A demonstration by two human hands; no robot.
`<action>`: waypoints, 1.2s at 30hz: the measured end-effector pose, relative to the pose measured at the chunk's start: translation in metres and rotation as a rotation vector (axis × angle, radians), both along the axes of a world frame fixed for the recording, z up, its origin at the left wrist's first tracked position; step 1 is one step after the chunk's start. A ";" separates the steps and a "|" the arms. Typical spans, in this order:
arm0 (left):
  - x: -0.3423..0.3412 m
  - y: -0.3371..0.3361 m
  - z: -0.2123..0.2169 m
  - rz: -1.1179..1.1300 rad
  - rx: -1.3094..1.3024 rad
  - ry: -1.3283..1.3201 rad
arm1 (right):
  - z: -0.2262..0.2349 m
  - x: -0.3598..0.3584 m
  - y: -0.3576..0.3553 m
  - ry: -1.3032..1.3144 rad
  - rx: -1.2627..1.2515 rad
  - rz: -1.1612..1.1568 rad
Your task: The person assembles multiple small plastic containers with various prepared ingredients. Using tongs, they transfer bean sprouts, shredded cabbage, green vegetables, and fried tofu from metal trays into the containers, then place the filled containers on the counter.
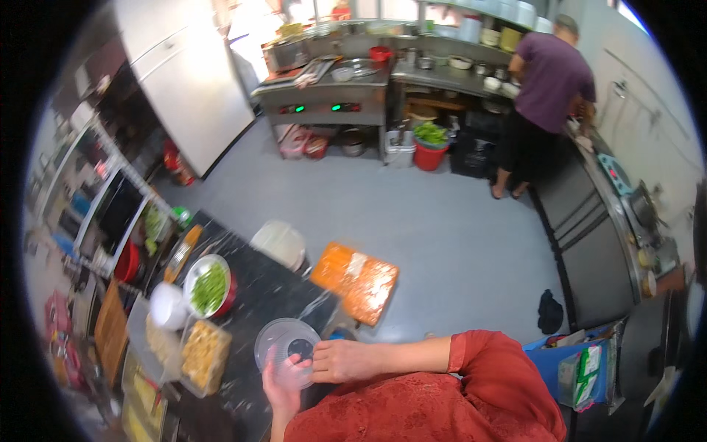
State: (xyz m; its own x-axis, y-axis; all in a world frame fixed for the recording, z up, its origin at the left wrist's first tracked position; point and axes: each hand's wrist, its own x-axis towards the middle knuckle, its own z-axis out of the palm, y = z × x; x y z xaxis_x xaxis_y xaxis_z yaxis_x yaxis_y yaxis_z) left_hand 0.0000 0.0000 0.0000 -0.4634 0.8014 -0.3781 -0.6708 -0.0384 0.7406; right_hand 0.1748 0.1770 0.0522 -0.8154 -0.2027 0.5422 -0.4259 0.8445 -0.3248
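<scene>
The clear plastic container is round and colourless, with a wide circular rim and see-through walls; fingers of the left hand show through it. It is held between both hands, the right hand at its right side, over the near right part of the dark bench. Whether it is one piece or several nested together cannot be told.
</scene>
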 end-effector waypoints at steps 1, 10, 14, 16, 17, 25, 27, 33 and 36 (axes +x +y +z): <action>0.019 0.026 -0.006 -0.013 0.009 -0.009 | -0.001 0.026 0.021 0.011 -0.027 -0.022; 0.181 0.229 -0.031 -0.162 -0.123 -0.283 | 0.023 0.199 0.204 -0.085 -0.208 -0.355; 0.191 0.282 -0.032 -0.124 -0.188 -0.303 | 0.027 0.196 0.256 -0.027 -0.269 -0.271; 0.187 0.313 -0.041 -0.089 -0.202 -0.326 | 0.017 0.186 0.293 -0.024 -0.253 -0.224; 0.185 0.328 -0.047 -0.076 -0.188 -0.337 | 0.009 0.180 0.318 -0.037 -0.210 -0.218; 0.144 0.497 -0.063 0.185 -0.218 -0.312 | -0.156 0.149 0.621 -0.605 -0.184 -0.684; 0.122 0.527 -0.058 0.206 -0.135 -0.377 | -0.229 0.196 0.697 -1.084 0.003 -0.795; 0.042 0.615 -0.043 0.276 -0.094 -0.235 | -0.384 0.387 0.784 -1.045 -0.787 -1.129; -0.010 0.679 -0.039 0.431 -0.056 -0.239 | -0.397 0.403 0.803 -1.414 -0.857 -1.244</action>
